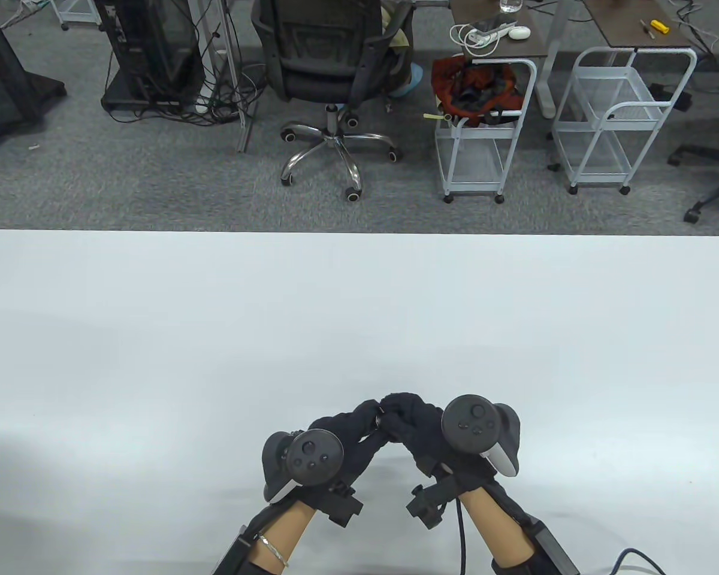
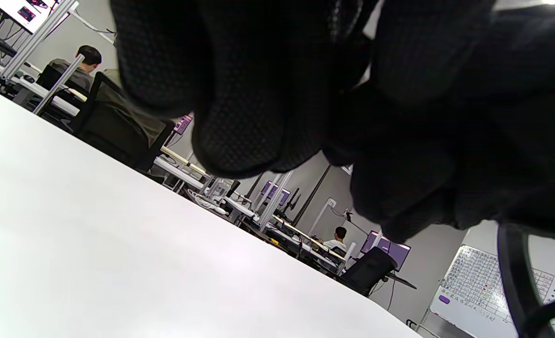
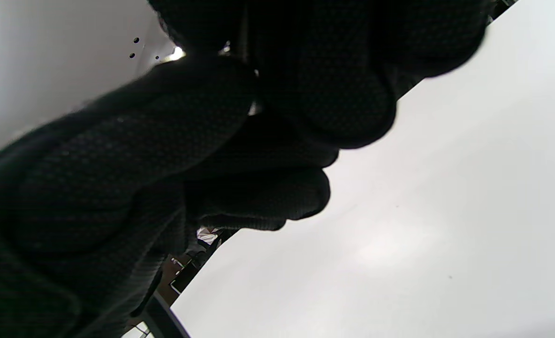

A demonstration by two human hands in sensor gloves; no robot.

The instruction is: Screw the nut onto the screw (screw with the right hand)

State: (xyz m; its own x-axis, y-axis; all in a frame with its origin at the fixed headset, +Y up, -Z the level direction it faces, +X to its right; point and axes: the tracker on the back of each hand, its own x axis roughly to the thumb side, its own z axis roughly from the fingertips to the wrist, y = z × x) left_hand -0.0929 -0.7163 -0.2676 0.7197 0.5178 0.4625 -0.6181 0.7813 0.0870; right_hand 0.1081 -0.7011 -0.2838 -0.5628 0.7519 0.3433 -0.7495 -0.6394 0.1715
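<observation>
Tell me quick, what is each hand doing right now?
Left hand: fingers curled, tips meeting the right hand's; what they hold is hidden.
Right hand: fingers curled at the same spot; a small metal glint shows there, too small to name.

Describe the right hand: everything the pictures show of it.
The right hand wears a black knit glove with a round dark tracker strapped to its back. It sits low over the near edge of the white table, fingers curled and bunched, meeting the left hand fingertip to fingertip. A small metallic glint shows between them; what it is cannot be told. A cable trails from the wrist mount.
</observation>
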